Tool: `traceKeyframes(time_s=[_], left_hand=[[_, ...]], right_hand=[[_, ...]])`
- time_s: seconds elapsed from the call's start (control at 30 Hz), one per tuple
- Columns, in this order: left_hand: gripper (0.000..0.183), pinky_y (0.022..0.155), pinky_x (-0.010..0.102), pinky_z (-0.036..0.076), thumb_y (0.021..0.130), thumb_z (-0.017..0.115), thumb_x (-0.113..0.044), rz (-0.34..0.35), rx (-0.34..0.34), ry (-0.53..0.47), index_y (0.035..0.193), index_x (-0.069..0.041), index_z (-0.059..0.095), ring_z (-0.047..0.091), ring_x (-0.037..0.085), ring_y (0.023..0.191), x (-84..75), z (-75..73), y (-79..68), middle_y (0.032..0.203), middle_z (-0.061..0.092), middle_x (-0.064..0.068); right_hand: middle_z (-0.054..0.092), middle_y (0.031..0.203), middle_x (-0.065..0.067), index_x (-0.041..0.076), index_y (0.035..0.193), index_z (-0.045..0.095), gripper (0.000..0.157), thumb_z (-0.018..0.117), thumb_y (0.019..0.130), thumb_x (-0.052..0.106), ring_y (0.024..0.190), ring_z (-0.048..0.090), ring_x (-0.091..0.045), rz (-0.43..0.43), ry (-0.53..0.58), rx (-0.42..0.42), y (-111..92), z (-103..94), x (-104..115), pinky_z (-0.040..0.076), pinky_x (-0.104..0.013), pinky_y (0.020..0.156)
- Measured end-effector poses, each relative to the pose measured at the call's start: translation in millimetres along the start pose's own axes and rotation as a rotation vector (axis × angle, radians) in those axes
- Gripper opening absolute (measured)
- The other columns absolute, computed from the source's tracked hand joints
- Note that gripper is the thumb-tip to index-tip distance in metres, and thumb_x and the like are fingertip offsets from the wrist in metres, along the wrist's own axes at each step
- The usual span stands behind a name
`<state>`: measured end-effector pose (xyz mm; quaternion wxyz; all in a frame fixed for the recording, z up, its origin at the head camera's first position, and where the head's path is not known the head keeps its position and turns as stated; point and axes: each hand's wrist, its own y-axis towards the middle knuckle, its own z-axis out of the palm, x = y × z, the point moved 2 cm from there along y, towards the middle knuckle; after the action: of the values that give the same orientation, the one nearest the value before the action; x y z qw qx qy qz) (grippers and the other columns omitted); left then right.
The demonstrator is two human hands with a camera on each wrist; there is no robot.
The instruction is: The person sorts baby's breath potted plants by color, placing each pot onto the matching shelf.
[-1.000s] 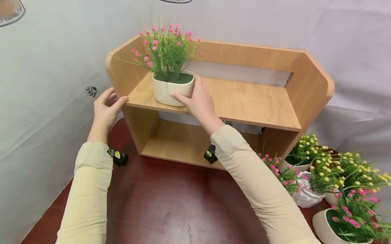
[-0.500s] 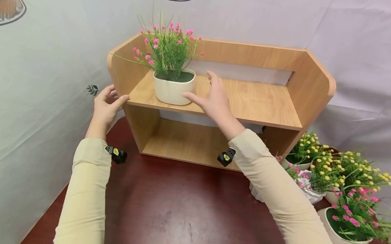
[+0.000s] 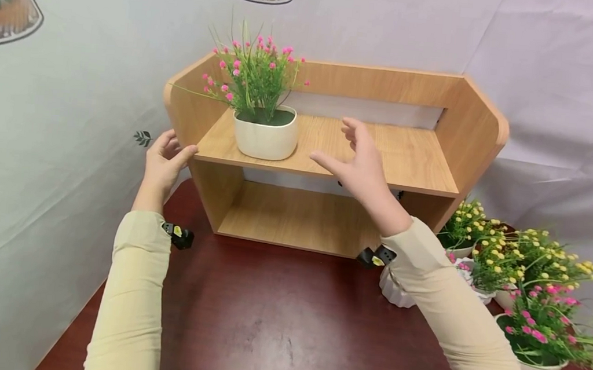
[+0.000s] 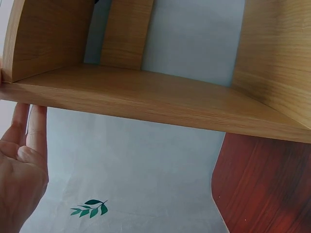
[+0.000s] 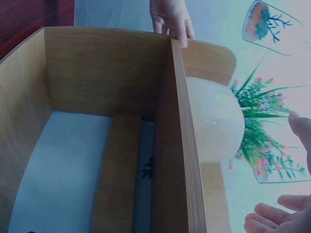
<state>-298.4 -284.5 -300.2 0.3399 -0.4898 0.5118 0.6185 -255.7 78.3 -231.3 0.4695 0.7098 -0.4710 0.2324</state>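
A white oval flowerpot (image 3: 265, 137) with pink flowers and grass stands upright on the left part of the upper board of a wooden desktop shelf (image 3: 403, 155). My left hand (image 3: 163, 160) holds the shelf's left side panel, thumb at the front edge by the upper board. In the left wrist view its fingers (image 4: 36, 128) lie against the panel's outer face. To the right of the pot, my right hand (image 3: 363, 164) hovers before the upper board with thumb and fingers spread and nothing between them. The right wrist view shows a gap between that hand and the flowerpot (image 5: 214, 119).
Several potted plants with yellow flowers (image 3: 516, 254) and pink flowers (image 3: 541, 326) crowd the right side of the dark red table (image 3: 265, 322). A white ribbed pot (image 3: 395, 288) stands partly behind my right sleeve. Pale cloth walls (image 3: 70, 132) close in the left and back.
My right hand has let go of the flowerpot and drawn back to the right, fingers spread. The pot stays on the upper board. My left hand keeps its place on the shelf's side.
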Motion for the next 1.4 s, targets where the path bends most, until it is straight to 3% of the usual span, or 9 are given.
traceKeyframes(time_s=[0.27,0.83,1.03,1.2,1.3,1.4], left_hand=[[0.043,0.088,0.030,0.048,0.083,0.073,-0.013,0.003,-0.005,0.009,0.123,-0.023,0.060,0.057,0.009,0.105,0.7,-0.5,4.3,0.108,0.064,-0.008],[0.043,0.080,0.022,0.049,0.083,0.074,-0.014,-0.023,-0.010,0.015,0.123,-0.025,0.061,0.058,0.007,0.102,-0.3,-2.1,6.5,0.108,0.064,-0.010],[0.043,0.081,0.022,0.049,0.083,0.074,-0.014,-0.030,-0.015,-0.008,0.123,-0.023,0.062,0.057,0.009,0.103,-1.0,-1.0,7.4,0.108,0.064,-0.008],[0.045,0.090,0.028,0.049,0.083,0.074,-0.015,-0.052,-0.026,0.006,0.125,-0.024,0.061,0.057,0.010,0.106,-1.2,-2.7,8.0,0.112,0.063,-0.007],[0.046,0.095,0.032,0.048,0.083,0.074,-0.015,-0.052,-0.025,0.002,0.125,-0.024,0.060,0.057,0.010,0.106,-1.7,-2.7,8.5,0.113,0.063,-0.007],[0.045,0.090,0.028,0.049,0.082,0.074,-0.014,-0.046,-0.019,-0.025,0.125,-0.023,0.061,0.057,0.010,0.105,-1.2,-1.5,8.6,0.111,0.063,-0.007]], right_hand=[[0.047,0.137,-0.018,-0.001,0.137,0.039,0.079,0.082,0.074,0.020,0.128,0.044,-0.030,-0.030,-0.005,-0.030,-24,-12.5,-14,0.036,-0.039,0.109],[0.048,0.138,-0.015,0.004,0.140,0.039,0.077,0.080,0.077,0.021,0.129,0.046,-0.029,0.040,-0.049,-0.052,-77,-47.6,-36,0.036,-0.043,0.108],[0.050,0.135,-0.014,0.003,0.139,0.040,0.076,0.081,0.076,0.014,0.127,0.047,-0.027,0.039,-0.038,-0.107,-92,-55.5,-39,0.037,-0.037,0.107],[0.052,0.131,-0.015,-0.001,0.135,0.042,0.070,0.078,0.076,0.004,0.122,0.049,-0.027,0.006,-0.035,-0.161,-104,-58.2,-44,0.038,-0.018,0.103],[0.053,0.128,-0.013,-0.001,0.134,0.044,0.067,0.077,0.076,0.001,0.119,0.050,-0.020,-0.001,-0.031,-0.190,-111,-59.9,-48,0.036,-0.010,0.099],[0.053,0.127,-0.012,-0.001,0.133,0.044,0.065,0.076,0.077,-0.001,0.116,0.050,-0.011,0.005,-0.029,-0.209,-118,-62.5,-51,0.036,-0.008,0.098]])
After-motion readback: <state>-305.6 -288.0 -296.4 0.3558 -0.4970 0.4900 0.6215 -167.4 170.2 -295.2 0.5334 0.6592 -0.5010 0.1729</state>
